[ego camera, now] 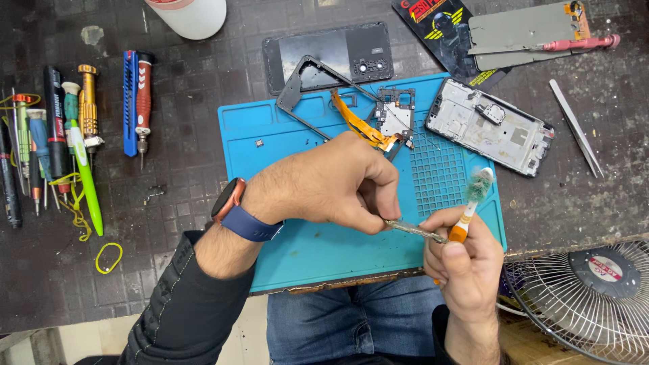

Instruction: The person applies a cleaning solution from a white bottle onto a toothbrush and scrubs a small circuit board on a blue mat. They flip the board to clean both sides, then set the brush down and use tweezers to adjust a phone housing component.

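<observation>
My left hand (331, 186) is over the blue work mat (270, 135), its fingertips pinched on one end of a thin, narrow circuit board strip (416, 231). My right hand (463, 260) pinches the strip's other end and also grips an orange-and-white toothbrush (472, 203) with greenish bristles pointing up. A small circuit board with an orange flex cable (378, 122) lies on the mat just beyond my left hand. A watch with a blue strap sits on my left wrist.
A phone frame (490, 125) lies at the mat's right edge, a black back cover (331, 54) and black bezel behind it. Screwdrivers (84, 128) line the left side. Tweezers (574, 128) lie far right. A fan (588, 290) stands at lower right, a white container (189, 15) at top.
</observation>
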